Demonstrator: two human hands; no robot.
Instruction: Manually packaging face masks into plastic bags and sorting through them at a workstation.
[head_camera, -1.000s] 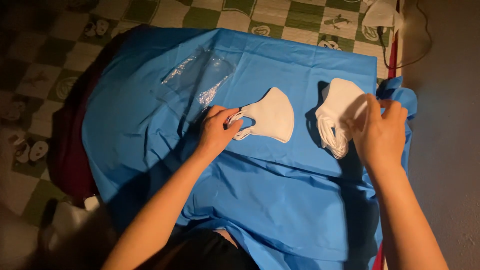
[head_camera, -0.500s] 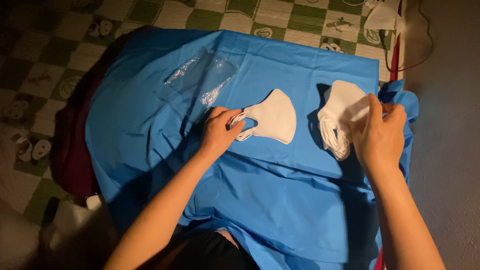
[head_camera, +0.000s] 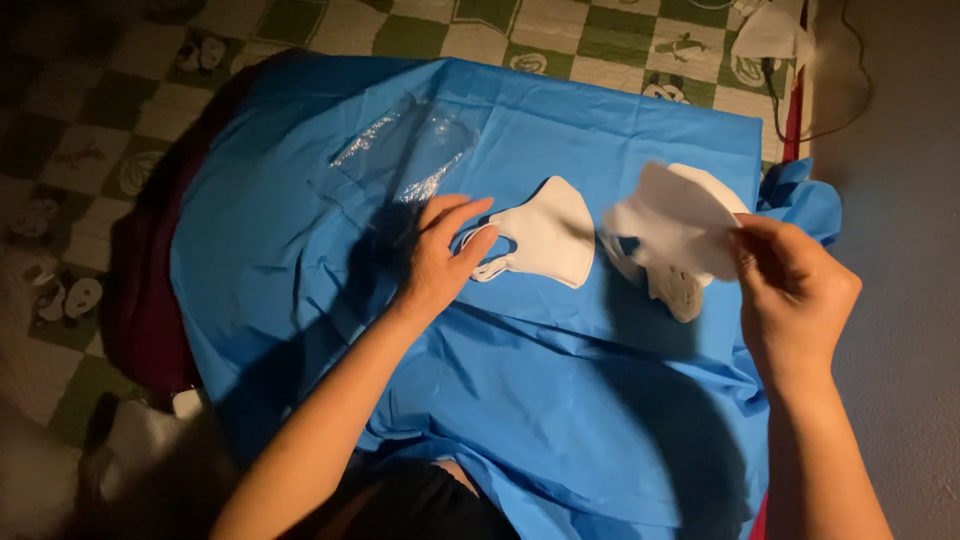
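A blue cloth (head_camera: 520, 400) is spread over my lap and the floor. On it lies a white face mask (head_camera: 545, 235), folded flat, with its ear loops toward my left hand (head_camera: 440, 255). That hand rests on the cloth, fingers apart, fingertips touching the mask's loops. My right hand (head_camera: 795, 295) pinches another white mask (head_camera: 675, 220) by its edge and holds it lifted above a small stack of white masks (head_camera: 680, 285) at the cloth's right side.
A clear plastic bag (head_camera: 405, 155) lies on the cloth beyond my left hand. Green and cream checked floor mat (head_camera: 470, 25) runs along the top and left. A dark red cloth (head_camera: 145, 310) sits under the blue one at left. A grey wall (head_camera: 900, 150) is at right.
My right hand has lifted one white mask off the stack and raised it leftward. My left hand has stayed at the ear loops of the flat mask.
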